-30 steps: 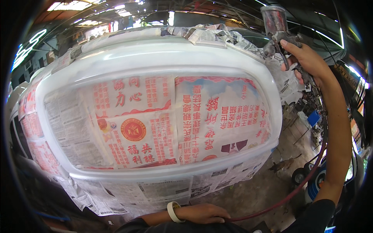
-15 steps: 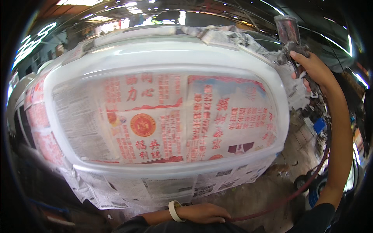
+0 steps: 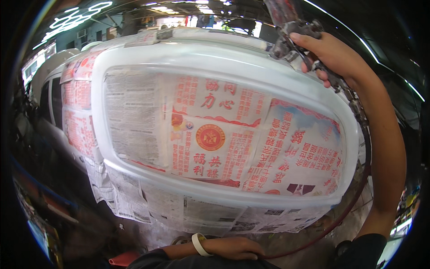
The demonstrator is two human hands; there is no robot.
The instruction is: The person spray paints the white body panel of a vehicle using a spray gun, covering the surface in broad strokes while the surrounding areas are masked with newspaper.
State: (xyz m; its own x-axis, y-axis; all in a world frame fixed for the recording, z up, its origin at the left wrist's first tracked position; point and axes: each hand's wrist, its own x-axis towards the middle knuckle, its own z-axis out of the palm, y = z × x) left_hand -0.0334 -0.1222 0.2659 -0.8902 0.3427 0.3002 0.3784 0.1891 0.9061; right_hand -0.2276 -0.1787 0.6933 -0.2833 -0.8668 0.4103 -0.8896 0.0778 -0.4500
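**Grey metal spray gun (image 3: pixel 290 32) at the upper right corner of a glossy white curved vehicle panel (image 3: pixel 188 56)**

Holds the gun in the right hand (image 3: pixel 338 56), thumb and curled fingers wrapped about the handle; cannot tell how far pressed at the trigger. Trails a dark red flexible hose (image 3: pixel 345 216) below the right forearm, close by the panel's lower right corner, toward the left hand (image 3: pixel 235 248). Rests the left hand low before the dark-clothed body, fingers together; cannot tell whether pinching the hose. Wears a cream-coloured flat ring (image 3: pixel 196 244) about the left wrist. Farther out, shows pink-and-red printed paper sheets (image 3: pixel 210 137) inside the white rim and grey newsprint sheets (image 3: pixel 210 210) hanging below.

Could scuff the white surface by letting the hose swing inward, if drawn taut by the raised arm. Could knock the rim by dipping the gun too close, or expose covered areas by snagging a loose newsprint edge.
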